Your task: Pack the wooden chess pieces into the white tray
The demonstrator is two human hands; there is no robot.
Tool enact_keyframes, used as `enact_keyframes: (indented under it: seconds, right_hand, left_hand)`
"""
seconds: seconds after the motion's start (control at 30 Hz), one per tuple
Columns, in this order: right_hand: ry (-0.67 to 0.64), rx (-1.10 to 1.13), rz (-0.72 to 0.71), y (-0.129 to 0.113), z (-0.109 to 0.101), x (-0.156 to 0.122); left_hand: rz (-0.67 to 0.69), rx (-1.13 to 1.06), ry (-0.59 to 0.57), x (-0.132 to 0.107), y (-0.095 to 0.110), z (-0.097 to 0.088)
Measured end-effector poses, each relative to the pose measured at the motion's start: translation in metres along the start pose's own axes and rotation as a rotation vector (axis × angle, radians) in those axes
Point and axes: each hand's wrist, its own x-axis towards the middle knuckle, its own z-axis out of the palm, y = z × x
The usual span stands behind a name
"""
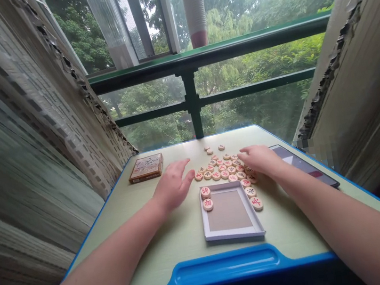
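Several round wooden chess pieces [223, 168] with red and black characters lie scattered on a pale table [169, 241]. A shallow white box tray [234, 236] sits in front of them, with two pieces [206, 198] in its far left corner. My left hand [175, 185] hovers with fingers stretched out just left of the pile, holding nothing. My right hand [259, 159] rests palm down on the right side of the pile, fingers bent over a few pieces; whether it grips one is hidden.
A brown box lid [145, 167] lies at the table's far left. A dark tablet [303, 163] lies along the right edge. The table has a blue rim with a groove [226, 264] at the front. Curtains hang on both sides, a green railing [191, 99] behind.
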Motion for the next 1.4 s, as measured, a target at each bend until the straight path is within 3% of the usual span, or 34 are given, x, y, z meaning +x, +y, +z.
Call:
enact_keyframes:
  seconds: [0.23,0.4,0.53,0.73,0.87,1.07,1.23,1.4]
  right_hand:
    - [-0.087,-0.005,-0.092,-0.014,0.0,-0.009]
    - [-0.133,-0.033,-0.198,-0.017,-0.004,-0.014]
    - [-0.141,-0.024,-0.204,-0.02,-0.005,-0.016]
    - [-0.044,-0.003,-0.23,-0.021,0.0,-0.017]
    - [-0.003,0.002,-0.365,-0.021,0.005,-0.016]
    - [-0.008,0.078,-0.559,-0.025,0.007,-0.021]
    - [-0.072,0.104,-0.624,-0.028,0.002,-0.028]
    - [-0.094,0.146,-0.616,-0.033,0.003,-0.028]
  left_hand:
    - [0.008,0.083,-0.22,0.005,-0.029,0.018]
    - [0.06,0.011,-0.214,0.004,-0.025,0.014]
    - [0.101,-0.021,-0.197,0.003,-0.018,0.011]
    - [0.09,0.144,-0.115,0.001,-0.016,0.01]
    - [0.115,0.125,-0.192,0.001,-0.016,0.008]
    - [0.025,0.123,-0.275,0.002,-0.016,0.012]
    - [0.02,0.089,-0.239,0.001,-0.015,0.009]
    - [0.105,-0.046,-0.265,-0.003,-0.002,0.007]
